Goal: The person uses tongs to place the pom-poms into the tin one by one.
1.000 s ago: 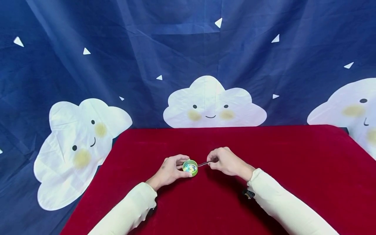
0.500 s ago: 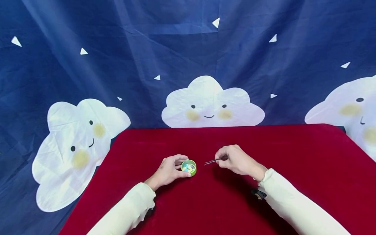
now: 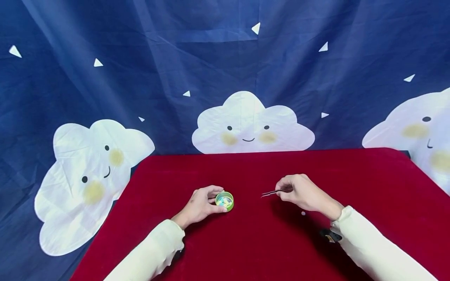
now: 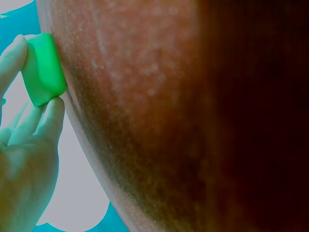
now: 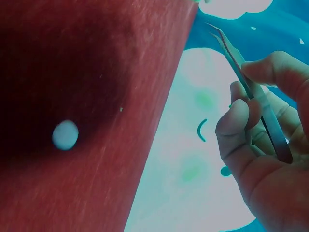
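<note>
My left hand [image 3: 201,205] grips a small round green tin [image 3: 230,206] between thumb and fingers, on the red cloth. Several small pale, yellow and blue pieces [image 3: 223,201] lie inside it. In the left wrist view the green side of the tin [image 4: 44,70] shows between my fingers. My right hand [image 3: 305,194] pinches a pair of tweezers [image 3: 275,192] with bent tips, pointing left toward the tin. The tips stand slightly apart with nothing between them. A small white round piece [image 3: 303,213] lies on the cloth below my right hand, large in the right wrist view [image 5: 65,135].
A red cloth [image 3: 246,249] covers the table. Behind it hangs a dark blue backdrop [image 3: 218,47] with white clouds and triangles. A dark device [image 3: 330,235] is strapped under my right sleeve.
My right hand has drawn the tweezers away from the tin, to the right. The white piece on the cloth has come into sight. My left hand still holds the tin.
</note>
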Tool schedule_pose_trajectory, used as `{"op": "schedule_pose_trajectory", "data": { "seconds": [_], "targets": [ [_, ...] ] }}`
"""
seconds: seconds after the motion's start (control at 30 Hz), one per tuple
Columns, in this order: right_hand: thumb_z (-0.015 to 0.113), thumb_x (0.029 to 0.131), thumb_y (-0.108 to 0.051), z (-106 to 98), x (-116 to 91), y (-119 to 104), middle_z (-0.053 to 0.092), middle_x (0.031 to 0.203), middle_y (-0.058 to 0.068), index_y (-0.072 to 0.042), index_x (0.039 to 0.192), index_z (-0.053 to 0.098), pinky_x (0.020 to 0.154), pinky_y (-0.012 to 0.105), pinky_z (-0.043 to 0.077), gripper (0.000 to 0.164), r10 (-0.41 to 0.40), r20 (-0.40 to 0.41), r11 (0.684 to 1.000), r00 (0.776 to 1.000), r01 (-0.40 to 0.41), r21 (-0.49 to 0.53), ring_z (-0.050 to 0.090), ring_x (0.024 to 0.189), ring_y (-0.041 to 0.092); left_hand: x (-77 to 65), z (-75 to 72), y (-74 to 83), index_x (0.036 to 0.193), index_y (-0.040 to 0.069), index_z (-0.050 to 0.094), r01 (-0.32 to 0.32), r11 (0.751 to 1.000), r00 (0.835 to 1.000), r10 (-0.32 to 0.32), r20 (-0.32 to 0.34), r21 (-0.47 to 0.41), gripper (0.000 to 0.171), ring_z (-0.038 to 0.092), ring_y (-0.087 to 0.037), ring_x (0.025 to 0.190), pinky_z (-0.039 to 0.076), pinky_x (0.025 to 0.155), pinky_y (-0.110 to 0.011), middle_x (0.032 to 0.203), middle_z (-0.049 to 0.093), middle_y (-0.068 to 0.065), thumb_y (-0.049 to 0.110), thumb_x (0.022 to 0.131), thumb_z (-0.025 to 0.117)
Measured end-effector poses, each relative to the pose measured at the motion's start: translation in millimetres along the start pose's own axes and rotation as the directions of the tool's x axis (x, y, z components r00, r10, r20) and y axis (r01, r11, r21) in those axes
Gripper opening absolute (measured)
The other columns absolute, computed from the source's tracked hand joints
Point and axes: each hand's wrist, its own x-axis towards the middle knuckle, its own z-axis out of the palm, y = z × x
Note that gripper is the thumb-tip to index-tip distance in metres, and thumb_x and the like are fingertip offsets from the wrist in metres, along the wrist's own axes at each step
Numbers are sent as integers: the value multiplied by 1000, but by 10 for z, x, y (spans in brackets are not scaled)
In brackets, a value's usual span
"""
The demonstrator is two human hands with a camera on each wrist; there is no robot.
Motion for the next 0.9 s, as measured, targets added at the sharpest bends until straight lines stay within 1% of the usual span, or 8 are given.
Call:
{"op": "schedule_pose_trajectory", "data": {
  "seconds": [0.13, 0.37, 0.57, 0.73, 0.9],
  "targets": [
    [76, 82, -1, -79, -83, 34, 65, 77, -10, -11, 84, 73, 60, 22, 51, 11, 23, -1, 1000, 1000, -23, 2, 54, 65, 5, 1, -1, -2, 127, -2, 62, -2, 1000, 1000, 2, -5, 2, 60, 68, -29, 109, 57, 90, -31, 123, 68, -16, 7, 74, 89],
    [79, 80, -2, -186, -225, 130, 66, 79, -10, -12, 84, 74, 65, 23, 53, 12, 40, -15, 999, 999, -41, -26, 57, 69, 4, 3, 4, -10, 126, 0, 63, 10, 1000, 1000, -10, -15, 3, 59, 69, -28, 107, 57, 90, -31, 121, 69, -15, 8, 73, 89],
    [80, 79, -1, -261, -390, 229, 65, 78, -12, -11, 84, 73, 63, 21, 52, 14, 64, -39, 997, 997, -65, -29, 57, 68, 2, 2, 8, -11, 127, -2, 63, 2, 1000, 1000, -2, -11, 9, 60, 69, -28, 108, 57, 91, -32, 121, 68, -15, 8, 74, 89],
    [79, 78, 1, -327, -534, 320, 63, 77, -14, -12, 83, 72, 60, 20, 51, 16, 53, -59, 998, 997, -55, -35, 55, 67, 1, 8, 10, -10, 128, -3, 62, 5, 1000, 1000, -5, 1, 2, 61, 68, -29, 110, 57, 92, -33, 123, 68, -15, 8, 74, 89],
    [80, 76, 1, -366, -649, 401, 63, 78, -17, -16, 82, 72, 59, 19, 51, 19, 33, -80, 998, 996, -37, -50, 55, 66, -1, 17, 15, -23, 126, -3, 63, 4, 1000, 1000, -4, -8, 6, 60, 69, -29, 108, 57, 91, -33, 121, 68, -15, 7, 73, 89]
  ]
}}
